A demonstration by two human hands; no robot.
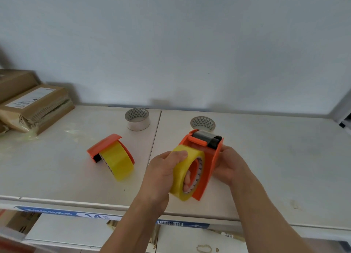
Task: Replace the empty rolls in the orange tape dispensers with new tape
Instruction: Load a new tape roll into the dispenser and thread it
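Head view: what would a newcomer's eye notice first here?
First, the two hands at centre: the left hand grips a yellow tape roll against the orange dispenser that the right hand steadies. To their left, a second dispenser, already loaded, lies on the shelf; two empty cores stand behind.

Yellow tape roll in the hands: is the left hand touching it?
Touching. The head view shows the left hand wrapped over the yellow tape roll, its fingers through the core.

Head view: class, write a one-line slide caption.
Left hand pushes yellow tape roll into orange dispenser held by right hand.
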